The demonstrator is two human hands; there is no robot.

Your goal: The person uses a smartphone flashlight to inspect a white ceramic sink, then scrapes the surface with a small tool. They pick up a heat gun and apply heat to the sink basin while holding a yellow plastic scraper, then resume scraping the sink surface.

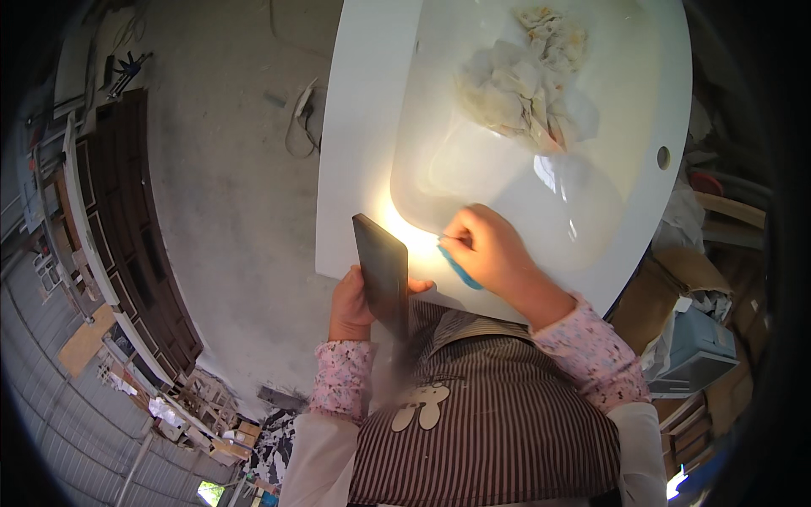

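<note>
In front of me lies a large white basin (364, 158), glossy, with a wide flat rim and a round hole (663, 158) on its right side. My left hand (352, 304) grips a dark, flat rectangular device (383, 272) tilted on edge over the near left corner. Bright light falls on the rim beside it. At the near inner edge, my right hand (488, 247) pinches a blue piece of material (461, 266), perhaps a cloth or abrasive sheet; the fingers hide much of it. Crumpled, stained translucent sheeting or paper (507, 95) lies inside the basin.
Left of the basin, a strap-like item (304, 120) lies on the concrete floor. Dark brown panelled doors (133, 234) and a caulking gun (128, 73) are farther left. To the right are an open cardboard box (659, 304) and a blue-grey plastic container (694, 348).
</note>
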